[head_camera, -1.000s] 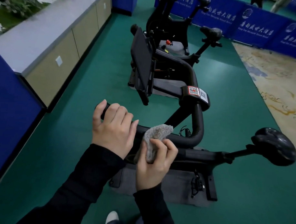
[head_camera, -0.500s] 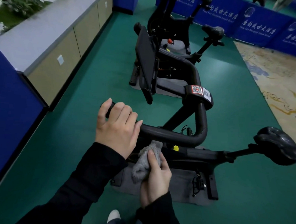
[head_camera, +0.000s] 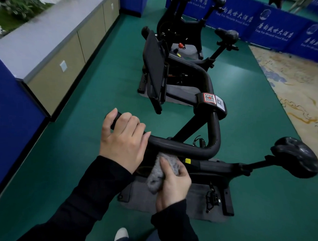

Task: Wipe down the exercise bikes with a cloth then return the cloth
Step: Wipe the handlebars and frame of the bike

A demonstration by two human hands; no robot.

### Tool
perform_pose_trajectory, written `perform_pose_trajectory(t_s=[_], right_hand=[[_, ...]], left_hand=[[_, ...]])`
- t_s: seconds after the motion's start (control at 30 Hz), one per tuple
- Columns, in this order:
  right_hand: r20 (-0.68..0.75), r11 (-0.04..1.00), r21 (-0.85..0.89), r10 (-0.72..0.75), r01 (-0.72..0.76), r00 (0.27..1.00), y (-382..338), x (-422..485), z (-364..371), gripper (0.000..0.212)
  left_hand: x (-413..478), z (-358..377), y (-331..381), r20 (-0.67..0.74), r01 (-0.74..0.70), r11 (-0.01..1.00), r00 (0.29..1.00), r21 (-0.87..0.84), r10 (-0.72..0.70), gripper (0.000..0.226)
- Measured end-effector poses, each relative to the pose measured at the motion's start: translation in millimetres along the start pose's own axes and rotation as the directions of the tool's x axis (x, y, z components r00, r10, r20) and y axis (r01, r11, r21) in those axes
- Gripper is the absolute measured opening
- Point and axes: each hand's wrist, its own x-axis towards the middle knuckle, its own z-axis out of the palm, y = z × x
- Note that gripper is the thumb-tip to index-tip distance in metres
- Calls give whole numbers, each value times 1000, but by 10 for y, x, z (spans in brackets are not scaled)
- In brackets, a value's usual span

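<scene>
Item under inspection: grey cloth [head_camera: 156,174]. It is bunched in the right hand [head_camera: 173,186], whose fingers [head_camera: 178,172] and thumb are curled round it. The cloth sits low on the nearest bike [head_camera: 216,165], just beneath the looped handlebar [head_camera: 180,148], where the front post meets the frame. The handlebar hides the contact point, so it probably presses on the frame, but this cannot be confirmed.

Left hand [head_camera: 123,144]: its fingers [head_camera: 131,123] are wrapped over the near end of the handlebar, holding nothing else. Judged to be steadying the bike.

Progress, as a judgement: wiping is under way on this first bike, at its front section. The saddle [head_camera: 295,157], well to the right of the cloth, and the pedals lie outside its present reach. No surface shows a visible difference between wiped and unwiped.

Outstanding: a second bike [head_camera: 197,71], carrying a dark screen panel [head_camera: 154,66], stands just beyond, and a third bike [head_camera: 176,25] behind that. Neither has a hand or cloth near it. Their condition cannot be assessed from here.

The cloth's return has not been made. No rack, hook or bin for it is in view.

Surroundings: green floor [head_camera: 82,135], a grey mat [head_camera: 187,202] under the nearest bike, cabinets [head_camera: 67,50] along the left, and blue banners [head_camera: 275,25] at the rear.
</scene>
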Motion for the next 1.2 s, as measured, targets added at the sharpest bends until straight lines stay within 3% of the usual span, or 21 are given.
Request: perform_pose_trajectory(t_s=[0.23, 0.43, 0.6, 0.67, 0.77, 0.87, 0.97, 1.1, 1.2], right_hand=[[14, 987, -150, -51, 52, 999, 167, -80, 82, 30], [-201, 956, -201, -255, 216, 946, -93, 47, -204, 22], [-51, 872, -377, -355, 311, 934, -24, -94, -77, 25], [-87, 861, -393, -385, 324, 919, -139, -60, -153, 24], [-179, 837, -373, -489, 401, 854, -431, 100, -317, 24], [-99, 777, -394, -567, 491, 818, -484, 154, -271, 25], [0, 656, -494, -657, 571, 754, -356, 88, -194, 25], [91, 403, -589, -828, 701, 553, -467, 248, -408, 23], [171, 278, -608, -869, 744, 465, -551, 373, -471, 23]], left_hand=[[0, 27, 1, -27, -6, 1000, 1000, 1, 6, 26], [-11, 49, 5, -53, 6, 1000, 999, -22, -7, 25], [-6, 43, 9, -54, 4, 999, 998, -33, -6, 24], [-7, 39, -2, -46, -2, 1000, 999, -28, 1, 24], [-8, 30, 6, -39, 3, 1000, 999, -27, -4, 25], [4, 15, 74, -45, 51, 996, 998, -70, -54, 24], [28, 5, 206, -66, 58, 989, 996, -137, -67, 22], [11, 36, 416, -23, -11, 968, 1000, -250, 6, 21], [-44, 99, 535, 29, -24, 950, 999, -313, 35, 20]])
